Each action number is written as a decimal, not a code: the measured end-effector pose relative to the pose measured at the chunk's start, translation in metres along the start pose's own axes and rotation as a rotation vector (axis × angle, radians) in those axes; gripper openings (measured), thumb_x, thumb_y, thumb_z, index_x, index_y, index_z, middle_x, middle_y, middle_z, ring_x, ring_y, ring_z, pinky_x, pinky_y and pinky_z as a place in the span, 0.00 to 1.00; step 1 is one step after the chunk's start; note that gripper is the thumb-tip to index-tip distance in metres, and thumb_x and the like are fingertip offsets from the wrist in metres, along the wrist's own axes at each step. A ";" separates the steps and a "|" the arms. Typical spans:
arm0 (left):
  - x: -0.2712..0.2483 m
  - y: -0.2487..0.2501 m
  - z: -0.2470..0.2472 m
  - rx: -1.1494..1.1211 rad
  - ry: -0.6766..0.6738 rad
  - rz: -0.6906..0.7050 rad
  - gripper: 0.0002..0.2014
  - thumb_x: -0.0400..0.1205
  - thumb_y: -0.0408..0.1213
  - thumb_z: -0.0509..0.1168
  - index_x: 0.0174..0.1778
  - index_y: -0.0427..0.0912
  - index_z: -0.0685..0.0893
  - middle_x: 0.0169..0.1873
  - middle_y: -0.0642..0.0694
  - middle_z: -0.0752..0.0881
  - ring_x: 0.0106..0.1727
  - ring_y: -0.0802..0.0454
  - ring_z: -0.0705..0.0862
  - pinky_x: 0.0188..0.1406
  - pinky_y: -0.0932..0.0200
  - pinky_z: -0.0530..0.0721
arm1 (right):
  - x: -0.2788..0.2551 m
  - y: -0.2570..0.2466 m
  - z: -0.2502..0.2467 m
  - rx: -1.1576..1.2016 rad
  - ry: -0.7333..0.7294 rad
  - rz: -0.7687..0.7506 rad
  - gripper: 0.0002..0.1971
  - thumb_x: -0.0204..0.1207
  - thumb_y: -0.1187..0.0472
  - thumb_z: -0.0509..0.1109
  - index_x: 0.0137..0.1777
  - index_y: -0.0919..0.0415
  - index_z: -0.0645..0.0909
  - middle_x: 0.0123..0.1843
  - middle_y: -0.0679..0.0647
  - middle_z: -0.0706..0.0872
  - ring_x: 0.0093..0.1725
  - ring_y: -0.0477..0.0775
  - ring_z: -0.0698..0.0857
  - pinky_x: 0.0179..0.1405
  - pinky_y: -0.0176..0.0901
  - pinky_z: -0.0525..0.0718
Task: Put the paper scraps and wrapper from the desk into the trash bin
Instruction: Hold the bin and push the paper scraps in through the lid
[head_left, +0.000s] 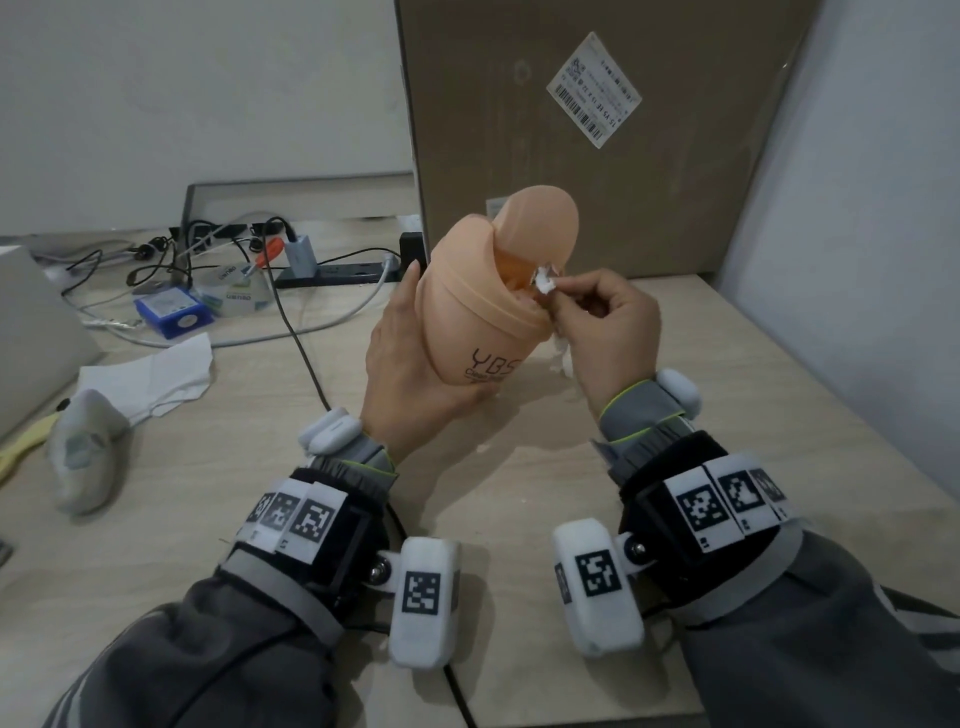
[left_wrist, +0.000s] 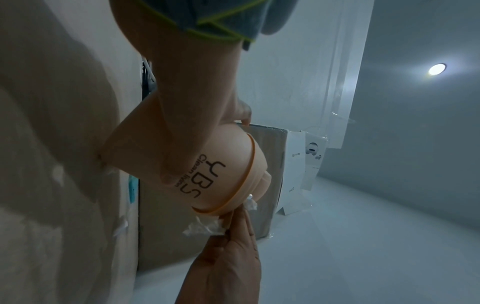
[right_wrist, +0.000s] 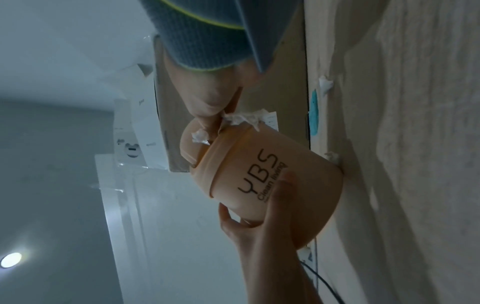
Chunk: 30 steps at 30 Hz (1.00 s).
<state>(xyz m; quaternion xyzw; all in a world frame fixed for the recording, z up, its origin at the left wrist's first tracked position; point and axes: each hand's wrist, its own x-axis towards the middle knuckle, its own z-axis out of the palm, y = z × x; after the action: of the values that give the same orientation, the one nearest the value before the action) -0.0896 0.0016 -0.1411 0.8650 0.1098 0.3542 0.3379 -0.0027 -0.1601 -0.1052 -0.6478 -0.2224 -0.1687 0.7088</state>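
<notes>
Left grip (head_left: 410, 358) wraps bin (head_left: 488, 312), printed "YBS Clean living", tilted on counter (head_left: 519, 493). Right grip (head_left: 602, 317) pinches paper scrap (head_left: 544, 283) at lid opening, bin's 2 o'clock.

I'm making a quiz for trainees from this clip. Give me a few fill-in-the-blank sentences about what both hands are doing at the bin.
The left hand grips the ____ trash bin.
The right hand pinches a white paper ____ at the bin's opening.
The bin's lid is ____.
The bin's base rests on the ____.

Missing words: peach; scrap; open; desk
</notes>
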 end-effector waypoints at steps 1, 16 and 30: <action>0.000 0.000 0.000 -0.004 -0.001 0.001 0.66 0.55 0.58 0.83 0.84 0.57 0.49 0.79 0.48 0.70 0.79 0.45 0.70 0.75 0.35 0.72 | -0.001 0.001 0.001 -0.011 -0.018 -0.018 0.06 0.67 0.63 0.79 0.35 0.52 0.86 0.35 0.52 0.89 0.36 0.47 0.84 0.40 0.43 0.85; -0.007 0.010 -0.003 0.032 -0.043 0.106 0.63 0.57 0.61 0.77 0.86 0.48 0.52 0.78 0.43 0.70 0.77 0.43 0.70 0.76 0.35 0.70 | 0.002 -0.007 -0.013 -0.404 -0.205 -0.277 0.19 0.81 0.51 0.60 0.36 0.62 0.83 0.28 0.48 0.83 0.35 0.56 0.80 0.34 0.48 0.73; -0.002 0.003 -0.001 -0.093 0.002 -0.056 0.68 0.52 0.63 0.79 0.85 0.54 0.49 0.80 0.48 0.68 0.80 0.46 0.70 0.76 0.36 0.73 | 0.006 -0.010 -0.022 -0.345 -0.229 -0.124 0.14 0.73 0.44 0.71 0.48 0.53 0.81 0.42 0.50 0.83 0.36 0.46 0.79 0.37 0.34 0.77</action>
<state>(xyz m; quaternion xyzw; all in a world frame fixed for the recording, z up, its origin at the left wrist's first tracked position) -0.0916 -0.0010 -0.1398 0.8445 0.1178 0.3502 0.3877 -0.0013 -0.1832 -0.0947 -0.7595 -0.3087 -0.1725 0.5460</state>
